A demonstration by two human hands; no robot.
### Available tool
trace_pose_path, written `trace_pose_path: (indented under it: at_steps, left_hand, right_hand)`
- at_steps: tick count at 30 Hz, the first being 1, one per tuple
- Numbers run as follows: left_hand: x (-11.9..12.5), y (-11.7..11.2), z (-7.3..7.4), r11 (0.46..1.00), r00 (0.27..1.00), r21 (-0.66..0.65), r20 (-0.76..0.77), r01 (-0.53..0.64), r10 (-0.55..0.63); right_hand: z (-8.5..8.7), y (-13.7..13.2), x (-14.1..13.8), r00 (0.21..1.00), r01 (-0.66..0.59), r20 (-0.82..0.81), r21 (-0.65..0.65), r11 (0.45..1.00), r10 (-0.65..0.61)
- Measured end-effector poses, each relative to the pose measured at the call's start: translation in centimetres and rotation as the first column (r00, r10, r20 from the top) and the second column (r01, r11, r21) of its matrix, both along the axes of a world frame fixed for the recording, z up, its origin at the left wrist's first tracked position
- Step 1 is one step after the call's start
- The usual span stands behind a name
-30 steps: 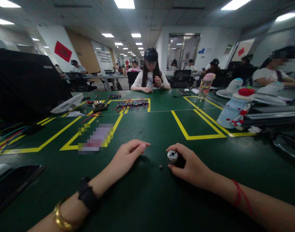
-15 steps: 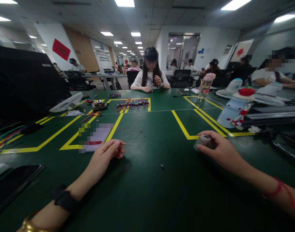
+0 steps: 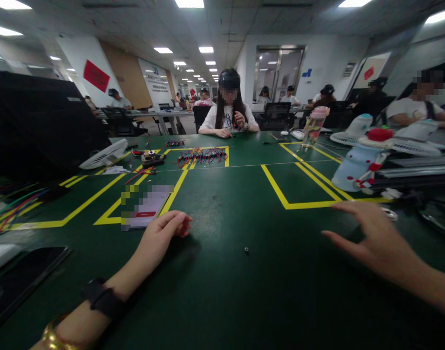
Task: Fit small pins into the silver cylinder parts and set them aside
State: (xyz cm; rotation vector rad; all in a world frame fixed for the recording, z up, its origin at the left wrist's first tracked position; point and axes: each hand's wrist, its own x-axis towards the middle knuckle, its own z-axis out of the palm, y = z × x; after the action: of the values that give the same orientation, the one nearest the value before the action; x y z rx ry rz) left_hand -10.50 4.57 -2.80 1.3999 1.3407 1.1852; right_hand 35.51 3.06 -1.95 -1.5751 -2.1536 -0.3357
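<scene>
My left hand (image 3: 163,234) lies on the green table (image 3: 222,291) with its fingers loosely stretched, holding nothing, beside a small card (image 3: 145,209). My right hand (image 3: 371,240) hovers at the right with fingers spread and empty. Just beyond its fingertips a small silvery metal part (image 3: 389,213) rests on the table, partly hidden by the hand. A tiny dark nut (image 3: 246,250) lies between my two hands.
Yellow tape lines (image 3: 280,194) mark boxes on the table. A pale blue bottle with red trim (image 3: 355,167) and metal rails (image 3: 415,172) lie at the right. Coloured wires (image 3: 202,155), a small fan (image 3: 103,155) and a phone (image 3: 21,277) are about. A person (image 3: 227,114) sits opposite.
My right hand carried the silvery part from the table's middle out to the right, then let go and opened. My left hand drew back to the left and settled.
</scene>
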Motion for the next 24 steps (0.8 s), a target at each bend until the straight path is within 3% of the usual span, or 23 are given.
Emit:
trace_pose_path:
  at_steps: [2,4,7,10,12,13,15,17,18,20,22,24]
  left_hand:
    - [-0.1,0.0,-0.1,1.0,1.0,0.001,-0.019,-0.009,0.009]
    - [-0.2,-0.1,-0.2,1.0,1.0,-0.003,-0.019,-0.012,0.012]
    - [-0.4,-0.2,-0.4,1.0,1.0,0.002,-0.006,-0.019,0.019]
    - [-0.5,-0.2,-0.5,1.0,1.0,0.006,-0.021,-0.013,0.013]
    - [-0.5,-0.2,-0.5,1.0,0.999,0.005,-0.039,-0.004,0.004]
    - [-0.5,-0.2,-0.4,1.0,0.999,0.003,-0.043,-0.001,0.001]
    - [-0.4,-0.1,-0.4,1.0,0.999,-0.006,-0.042,0.009,-0.01]
    - [-0.4,0.0,-0.3,1.0,0.999,-0.016,-0.037,0.023,-0.024]
    - [-0.4,0.1,-0.3,0.999,0.999,-0.02,-0.037,0.029,-0.03]
    - [-0.4,0.2,-0.4,0.999,0.999,-0.027,-0.033,0.028,-0.029]
    - [-0.6,0.2,-0.5,0.999,0.999,-0.032,-0.025,0.019,-0.02]
    - [-0.8,0.2,-0.7,0.999,1.0,-0.028,-0.021,0.02,-0.02]
  right_hand:
    - [0.2,-0.2,-5.3,0.962,-0.265,-0.138,-0.268,0.926,0.236]
    - [0.2,-0.2,-10.2,0.902,-0.424,-0.269,-0.401,0.812,0.338]
    - [-0.1,0.3,-15.1,0.86,-0.498,-0.36,-0.438,0.749,0.362]
    - [0.2,0.6,-16.3,0.842,-0.522,-0.409,-0.451,0.724,0.352]
    - [1.1,0.7,-14.8,0.839,-0.509,-0.444,-0.434,0.743,0.316]
    - [1.7,0.7,-13.4,0.85,-0.469,-0.445,-0.397,0.789,0.281]
    - [2.9,0.9,-9.3,0.902,-0.289,-0.397,-0.256,0.922,0.172]
    - [3.9,1.3,-4.1,0.949,-0.018,-0.314,-0.077,0.997,-0.007]
    - [4.3,1.5,-1.3,0.955,0.115,-0.272,-0.018,0.993,-0.115]
    - [4.5,1.9,3.9,0.92,0.342,-0.184,-0.06,0.938,-0.347]
    - [4.3,2.1,7.9,0.848,0.495,-0.11,-0.187,0.849,-0.518]
    - [3.9,2.0,10.4,0.779,0.565,-0.087,-0.332,0.755,-0.621]
